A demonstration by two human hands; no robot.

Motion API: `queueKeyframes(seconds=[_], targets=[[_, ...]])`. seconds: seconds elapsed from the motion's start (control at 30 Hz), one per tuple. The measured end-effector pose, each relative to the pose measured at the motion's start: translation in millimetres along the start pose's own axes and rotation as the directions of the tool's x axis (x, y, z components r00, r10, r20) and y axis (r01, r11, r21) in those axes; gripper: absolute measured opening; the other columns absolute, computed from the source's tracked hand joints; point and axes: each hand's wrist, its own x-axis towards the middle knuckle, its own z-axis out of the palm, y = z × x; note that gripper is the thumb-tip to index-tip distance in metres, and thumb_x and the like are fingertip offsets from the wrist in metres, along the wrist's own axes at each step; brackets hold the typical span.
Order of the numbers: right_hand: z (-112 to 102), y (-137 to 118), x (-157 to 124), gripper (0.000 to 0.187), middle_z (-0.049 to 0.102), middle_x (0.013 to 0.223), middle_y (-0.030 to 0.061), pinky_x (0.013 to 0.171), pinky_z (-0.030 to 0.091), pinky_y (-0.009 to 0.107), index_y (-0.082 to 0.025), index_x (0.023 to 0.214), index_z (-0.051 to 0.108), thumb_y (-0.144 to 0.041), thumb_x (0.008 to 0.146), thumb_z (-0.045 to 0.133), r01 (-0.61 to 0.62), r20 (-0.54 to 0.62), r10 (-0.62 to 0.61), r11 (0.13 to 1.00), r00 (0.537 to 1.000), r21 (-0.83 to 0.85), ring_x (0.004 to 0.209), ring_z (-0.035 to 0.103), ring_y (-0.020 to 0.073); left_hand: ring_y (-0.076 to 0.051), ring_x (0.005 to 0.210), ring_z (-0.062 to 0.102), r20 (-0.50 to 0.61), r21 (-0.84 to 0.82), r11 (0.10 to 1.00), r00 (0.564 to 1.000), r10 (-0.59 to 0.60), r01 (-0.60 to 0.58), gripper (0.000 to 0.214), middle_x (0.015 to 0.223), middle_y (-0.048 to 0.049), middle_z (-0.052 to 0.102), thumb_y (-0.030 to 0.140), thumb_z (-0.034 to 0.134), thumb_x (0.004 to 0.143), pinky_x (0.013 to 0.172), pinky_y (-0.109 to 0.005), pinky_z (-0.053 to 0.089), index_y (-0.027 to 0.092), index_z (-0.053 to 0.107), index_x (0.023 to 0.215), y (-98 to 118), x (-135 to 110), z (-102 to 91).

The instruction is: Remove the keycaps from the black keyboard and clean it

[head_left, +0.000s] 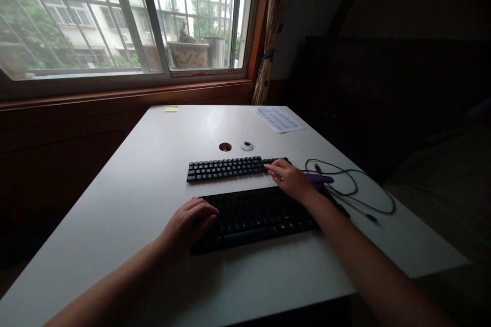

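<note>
Two black keyboards lie on a white table (126, 199). The near keyboard (261, 214) is larger; the far keyboard (230, 168) is smaller and lies behind it. My left hand (190, 224) rests on the left end of the near keyboard with its fingers curled loosely, holding nothing that I can see. My right hand (290, 179) reaches over the near keyboard and its fingertips touch the right end of the far keyboard, fingers pressed together. A purple object (320, 179) lies just right of that hand.
A black cable (356, 191) loops over the right side of the table. A printed sheet (279, 119) lies at the far right, a yellow sticky note (171, 109) at the far edge. A cable hole (225, 146) and its round cap (247, 146) sit behind the keyboards. A window (123, 15) is beyond.
</note>
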Motion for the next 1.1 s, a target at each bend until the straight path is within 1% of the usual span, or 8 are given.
queueKeyframes(seconds=[0.07,0.13,0.23,0.33,0.6,0.73,0.87,1.1], targets=[[0.7,-11.5,3.4,0.035,0.063,0.117,0.0061,0.088,0.053,0.034,-0.027,0.125,0.066,-0.024,0.095,0.049,0.031,-0.007,-0.031,1.0,0.999,-0.004,0.101,0.063,0.0207,-0.016,0.078,0.064,0.001,0.0,1.0,1.0,0.002,-0.002,0.011,0.086,-0.007,0.068,0.018,0.057,0.094,0.069,-0.026,0.053,0.018,0.067,0.097,0.4,0.1,-0.5],[3.1,-21.8,6.6,0.035,0.062,0.12,0.0058,0.092,0.052,0.035,-0.027,0.125,0.066,-0.023,0.094,0.049,0.042,0.01,-0.042,0.999,0.999,-0.021,0.105,0.062,0.0214,-0.016,0.078,0.064,0.0,-0.003,1.0,1.0,0.006,-0.006,0.011,0.086,-0.0071,0.068,0.018,0.057,0.094,0.068,-0.026,0.053,0.018,0.067,0.097,1.1,0.3,-1.1],[7.9,-32.6,9.2,0.035,0.062,0.122,0.0055,0.094,0.052,0.035,-0.027,0.125,0.064,-0.023,0.094,0.05,0.026,0.04,-0.023,0.998,0.999,-0.054,0.107,0.06,0.0222,-0.016,0.078,0.064,-0.003,-0.004,1.0,1.0,0.007,-0.007,0.01,0.086,-0.0069,0.068,0.016,0.058,0.093,0.068,-0.026,0.052,0.017,0.067,0.097,2.4,0.5,-1.6],[11.8,-37.7,8.3,0.035,0.062,0.123,0.0059,0.093,0.052,0.036,-0.026,0.125,0.064,-0.022,0.094,0.049,0.009,0.058,-0.004,0.997,0.998,-0.083,0.107,0.059,0.0228,-0.016,0.078,0.064,-0.009,-0.005,1.0,1.0,0.011,-0.011,0.01,0.086,-0.0069,0.068,0.016,0.057,0.093,0.068,-0.026,0.052,0.017,0.067,0.097,2.6,0.5,-1.3],[13.6,-41.4,5.6,0.036,0.062,0.124,0.0057,0.091,0.052,0.036,-0.027,0.126,0.063,-0.022,0.094,0.049,0.001,0.071,0.007,0.993,0.997,-0.121,0.108,0.058,0.024,-0.017,0.077,0.064,-0.009,0.005,1.0,1.0,0.026,-0.026,0.012,0.085,-0.0079,0.069,0.018,0.056,0.094,0.068,-0.027,0.053,0.017,0.067,0.097,-0.4,-0.6,0.1],[14.8,-41.0,5.8,0.035,0.062,0.124,0.0051,0.09,0.052,0.035,-0.029,0.126,0.064,-0.023,0.094,0.049,-0.014,0.076,0.023,0.993,0.997,-0.121,0.107,0.058,0.0238,-0.017,0.078,0.064,-0.005,-0.002,1.0,1.0,0.028,-0.028,0.011,0.086,-0.0076,0.069,0.017,0.056,0.094,0.069,-0.027,0.053,0.017,0.067,0.097,0.0,-0.7,-0.1],[15.6,-40.9,5.6,0.035,0.063,0.124,0.0058,0.091,0.052,0.036,-0.028,0.126,0.065,-0.024,0.095,0.049,-0.017,0.081,0.027,0.993,0.996,-0.115,0.107,0.058,0.0239,-0.016,0.077,0.064,-0.008,-0.004,1.0,1.0,0.03,-0.03,0.012,0.085,-0.0076,0.069,0.016,0.055,0.094,0.068,-0.026,0.053,0.017,0.067,0.096,1.7,0.3,-0.7],[15.1,-41.4,5.7,0.035,0.063,0.123,0.0053,0.089,0.052,0.035,-0.028,0.126,0.065,-0.025,0.095,0.049,-0.022,0.085,0.032,0.993,0.996,-0.119,0.107,0.059,0.0236,-0.016,0.08,0.063,0.009,-0.023,0.999,1.0,0.027,-0.027,0.012,0.087,-0.0075,0.068,0.014,0.055,0.094,0.071,-0.027,0.052,0.017,0.066,0.098,-1.1,-0.9,-0.3]])
